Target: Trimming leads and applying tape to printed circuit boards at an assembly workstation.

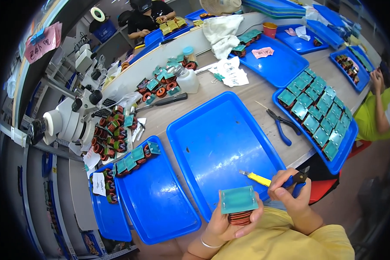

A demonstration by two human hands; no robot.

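In front of my body, my left hand [218,229] has its fingers wrapped round a wire-wound coil [239,200], whose flat green plate faces up and whose copper windings show below. Just to the right, my right hand [291,200] is closed on two tools at once. A yellow craft knife [259,179] points left out of its fingers, with the metal tip toward the coil. Blue-handled side cutters [298,177] rest in the same hand, dark jaws pointing up and away. Knife and coil are apart. Under them lies a large blue tray [190,160], bare inside.
Rows of green-plated coils fill a blue tray [318,115] at right. Pliers [281,130] lie beside it. Two narrower trays hold some coils at left, near a microscope [67,119]. A plastic bottle [187,80] stands behind. Co-workers sit at the far side and far right.
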